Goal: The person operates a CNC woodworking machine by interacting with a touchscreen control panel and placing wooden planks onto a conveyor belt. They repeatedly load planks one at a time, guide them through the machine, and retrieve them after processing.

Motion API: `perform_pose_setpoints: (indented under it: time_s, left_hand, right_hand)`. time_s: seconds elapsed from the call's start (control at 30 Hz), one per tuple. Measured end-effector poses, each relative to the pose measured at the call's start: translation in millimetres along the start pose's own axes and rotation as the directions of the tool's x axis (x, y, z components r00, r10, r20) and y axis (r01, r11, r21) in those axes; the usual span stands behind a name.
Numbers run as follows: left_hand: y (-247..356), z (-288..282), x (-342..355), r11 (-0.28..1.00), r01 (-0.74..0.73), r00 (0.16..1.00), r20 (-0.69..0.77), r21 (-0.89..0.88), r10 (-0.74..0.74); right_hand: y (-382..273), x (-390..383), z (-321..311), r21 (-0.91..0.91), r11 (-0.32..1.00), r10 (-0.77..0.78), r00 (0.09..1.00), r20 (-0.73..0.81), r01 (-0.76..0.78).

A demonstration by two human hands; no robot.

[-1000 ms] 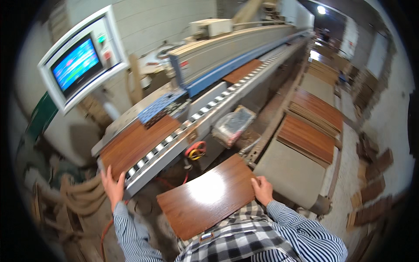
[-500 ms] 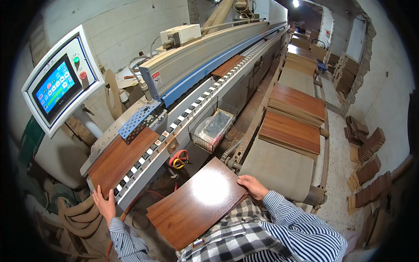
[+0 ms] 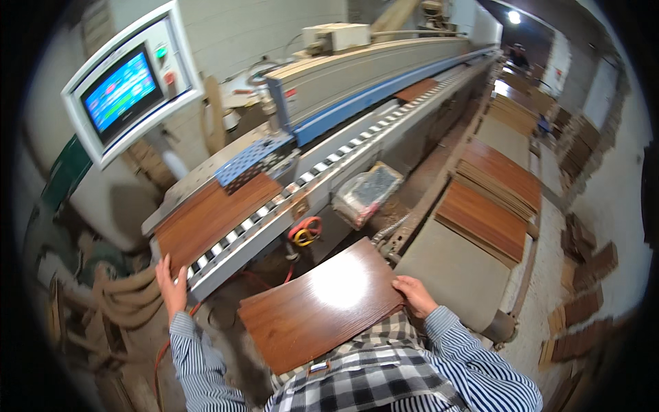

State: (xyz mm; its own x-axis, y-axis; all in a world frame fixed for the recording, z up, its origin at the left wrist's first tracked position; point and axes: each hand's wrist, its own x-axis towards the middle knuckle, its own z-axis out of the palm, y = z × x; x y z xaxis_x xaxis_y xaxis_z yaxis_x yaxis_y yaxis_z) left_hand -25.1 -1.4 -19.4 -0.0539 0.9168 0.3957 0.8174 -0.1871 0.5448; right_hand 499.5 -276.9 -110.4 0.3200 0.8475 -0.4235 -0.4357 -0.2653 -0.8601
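Note:
A brown wood-grain board [image 3: 218,218] lies flat on the near end of a long machine's roller track [image 3: 255,221], its far end beside a blue perforated plate [image 3: 252,163]. At the board's near end rests my left hand [image 3: 171,285], open, with the thumb apart and fingertips against the edge. A short stack of similar boards [image 3: 302,316] lies across my lap, its glossy top reflecting light. My right hand [image 3: 416,296] pinches the right edge of the top board between thumb and fingers. How many boards the stack has is hard to tell.
A control screen [image 3: 120,93] stands at left. Another board [image 3: 417,90] sits farther along the track. Below hang a wire basket [image 3: 367,194] and coiled red and yellow rings [image 3: 305,231]. To the right, a grey belt conveyor [image 3: 449,275] carries stacked boards [image 3: 484,220]; more panels [image 3: 583,329] stand on the floor.
My view has swung, so the scene sits farther right. The distant board has travelled farther along the track. Both hands keep their places on the boards, and my left fingers look closer together.

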Motion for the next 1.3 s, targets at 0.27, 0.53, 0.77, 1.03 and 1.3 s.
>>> perform_pose_setpoints:
  time_s: [0.27,0.53,0.77,1.03,1.3]
  left_hand:
    - [16,-2,-5,0.998,0.063,0.998,0.013,-0.021,-0.062]
    - [27,-9,-4,0.993,0.104,0.994,0.049,-0.061,-0.101]
    - [42,-13,-1,0.988,0.148,0.983,0.103,0.047,-0.152]
    - [68,-1,7,0.975,0.132,0.978,0.137,0.178,-0.157]
    - [102,30,17,0.98,0.06,0.985,0.15,0.191,-0.09]
  right_hand:
    - [-9,-8,0,-0.019,1.0,-0.014,0.999,0.04,0.015]
    - [-3,-1,-4,-0.037,0.999,-0.008,1.0,0.024,0.009]
    - [-11,-9,3,-0.007,1.0,0.007,1.0,0.009,-0.006]
    - [-9,-8,2,-0.003,1.0,0.002,1.0,0.001,-0.002]
    - [-7,-10,2,-0.011,1.0,-0.025,1.0,0.01,0.025]
